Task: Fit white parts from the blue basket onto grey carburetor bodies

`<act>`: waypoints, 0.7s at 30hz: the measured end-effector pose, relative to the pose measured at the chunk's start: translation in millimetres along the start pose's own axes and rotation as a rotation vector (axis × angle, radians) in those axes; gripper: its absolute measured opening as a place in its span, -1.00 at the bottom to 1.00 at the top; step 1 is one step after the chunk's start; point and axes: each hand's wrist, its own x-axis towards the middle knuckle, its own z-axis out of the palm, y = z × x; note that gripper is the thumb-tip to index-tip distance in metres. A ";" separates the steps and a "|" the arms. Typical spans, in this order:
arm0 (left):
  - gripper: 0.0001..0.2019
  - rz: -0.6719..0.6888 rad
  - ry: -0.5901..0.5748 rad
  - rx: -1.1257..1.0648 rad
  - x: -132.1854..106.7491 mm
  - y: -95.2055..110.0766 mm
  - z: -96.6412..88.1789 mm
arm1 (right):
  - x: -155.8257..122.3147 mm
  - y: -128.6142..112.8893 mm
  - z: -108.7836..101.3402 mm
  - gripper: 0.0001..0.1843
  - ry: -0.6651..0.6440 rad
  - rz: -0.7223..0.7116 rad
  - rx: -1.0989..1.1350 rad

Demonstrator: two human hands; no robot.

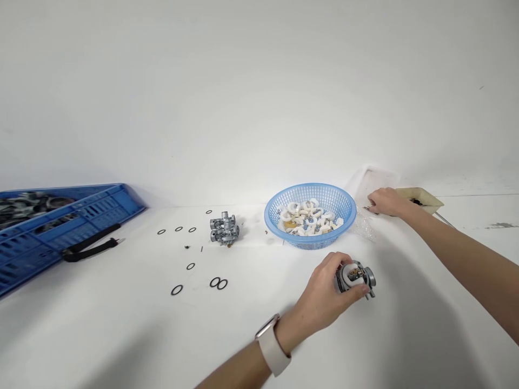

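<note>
Head view: left hand (324, 296) clamps small grey metal carburettor (357, 276), at fingertips (364, 290), right of palm.
R grip: right hand (387, 202), can't tell.

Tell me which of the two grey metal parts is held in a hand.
The front metal part, gripped by the left hand; the other metal part lies untouched left of the blue basket.

Basket (310, 187) sits mid-table, parts piled in it. At its nine o'clock, a loose carburetor (224, 229); rings (218, 282) scattered at seven; crate (48, 227) far out at nine, a tool (91, 247) just before it. Five o'clock: left hand (324, 297) round a second carburetor (356, 278). Two o'clock: right hand (387, 201) beside the tray (424, 195).
</note>
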 end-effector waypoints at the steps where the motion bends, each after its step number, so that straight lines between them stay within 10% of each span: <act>1: -0.71 0.000 0.000 0.003 0.3 -0.3 0.1 | -6.6 -1.3 -3.3 -0.80 0.018 0.015 0.072; 13: -0.73 0.047 0.002 0.012 3.0 -5.1 -0.1 | -143.2 -76.8 -5.3 -0.88 -0.051 -0.182 1.195; 21: -0.74 0.065 -0.015 0.010 3.8 -3.1 -0.2 | -156.2 -94.9 13.1 -0.89 0.090 -0.107 1.236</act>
